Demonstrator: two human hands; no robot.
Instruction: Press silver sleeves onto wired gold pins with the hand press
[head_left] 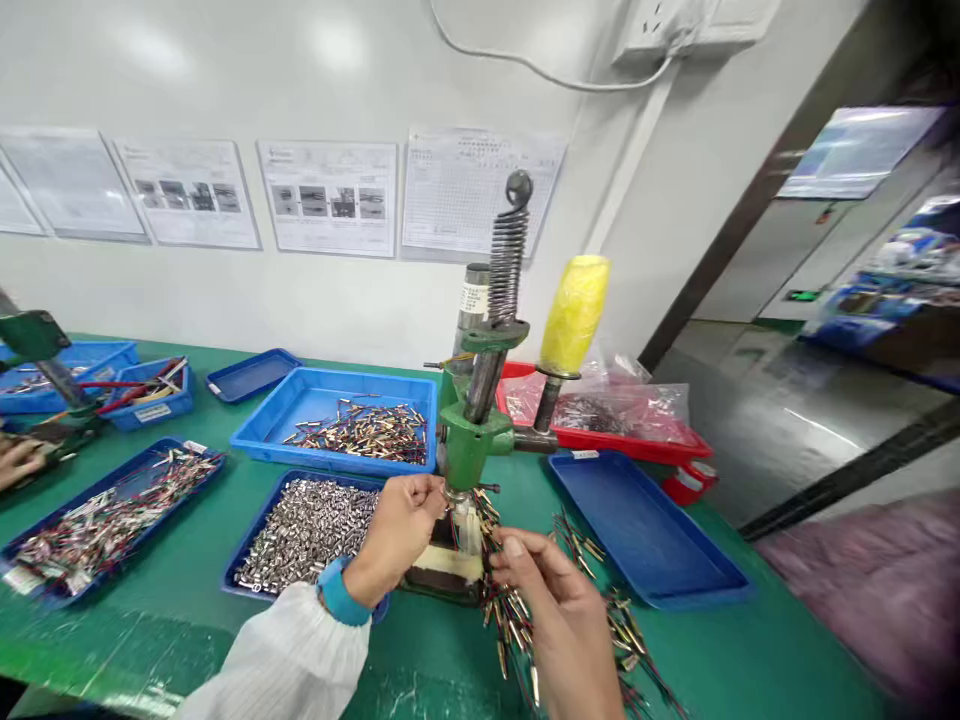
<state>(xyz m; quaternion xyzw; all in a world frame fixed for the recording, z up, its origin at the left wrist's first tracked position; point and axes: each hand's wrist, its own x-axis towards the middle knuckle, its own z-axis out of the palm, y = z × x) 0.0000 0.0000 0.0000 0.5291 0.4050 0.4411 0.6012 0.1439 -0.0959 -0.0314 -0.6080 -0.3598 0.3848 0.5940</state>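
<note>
A green hand press with a coil spring and a yellow-wrapped lever handle stands upright on the bench. My left hand, with a blue wristband, is closed in a pinch at the press ram, just above the base. What its fingertips hold is hidden. My right hand is closed with thumb and fingers together at the right side of the base; anything in them is too small to name. Beneath and beside it lie loose wired metal parts. Small silver metal pieces fill a blue tray by my left wrist.
A blue bin of wired parts sits behind the silver pieces. On the right are a dark blue tray and a red tray with plastic bags. Another tray of wired parts lies left, near another person's hand.
</note>
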